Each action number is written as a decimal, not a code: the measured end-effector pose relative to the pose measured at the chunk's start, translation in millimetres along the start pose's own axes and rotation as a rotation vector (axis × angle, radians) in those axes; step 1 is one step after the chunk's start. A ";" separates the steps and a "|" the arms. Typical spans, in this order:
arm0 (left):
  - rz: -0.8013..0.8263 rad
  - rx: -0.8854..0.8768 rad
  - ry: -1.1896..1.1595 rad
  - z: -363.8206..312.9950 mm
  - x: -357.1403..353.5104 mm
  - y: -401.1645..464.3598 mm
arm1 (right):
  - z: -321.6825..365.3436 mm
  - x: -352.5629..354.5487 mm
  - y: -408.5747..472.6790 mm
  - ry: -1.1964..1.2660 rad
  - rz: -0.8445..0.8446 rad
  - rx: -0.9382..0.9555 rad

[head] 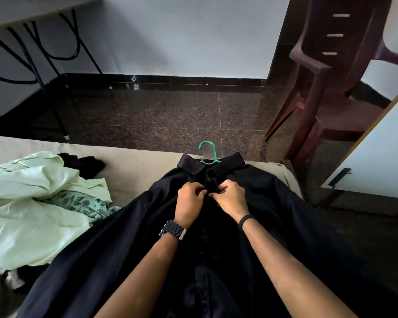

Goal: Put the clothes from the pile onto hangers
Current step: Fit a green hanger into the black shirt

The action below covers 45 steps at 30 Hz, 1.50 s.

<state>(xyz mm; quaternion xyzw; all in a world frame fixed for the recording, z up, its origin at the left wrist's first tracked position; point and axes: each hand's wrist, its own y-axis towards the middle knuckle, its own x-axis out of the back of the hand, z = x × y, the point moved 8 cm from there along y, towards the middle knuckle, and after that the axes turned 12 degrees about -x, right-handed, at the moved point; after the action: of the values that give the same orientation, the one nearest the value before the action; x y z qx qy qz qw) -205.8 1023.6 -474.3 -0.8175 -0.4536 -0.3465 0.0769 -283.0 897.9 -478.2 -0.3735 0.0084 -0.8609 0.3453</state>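
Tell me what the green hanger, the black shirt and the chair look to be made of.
Green hanger: likely plastic, smooth uniform colour.
Black shirt: woven fabric, slight sheen, soft folds.
Chair: moulded plastic by its look, glossy maroon, one-piece slotted back.

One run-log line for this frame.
stage: buttoning | dark shirt on green hanger | left hand, right hand pinch placket | pile waits left

You are wearing a black link-band wristwatch (172, 230) on the left wrist, a thin black band (245, 220) on the right; forearms bare.
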 end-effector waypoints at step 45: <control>-0.107 0.288 -0.418 12.6 -17.2 -18.8 | 25.8 13.4 -59.7 -0.031 -0.235 0.508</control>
<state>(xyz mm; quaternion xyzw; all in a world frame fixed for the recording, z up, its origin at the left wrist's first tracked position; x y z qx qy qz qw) -220.5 1028.1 -498.2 -0.8267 -0.5470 -0.1056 0.0786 -307.8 941.5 -434.8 -0.2863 -0.2565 -0.8638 0.3257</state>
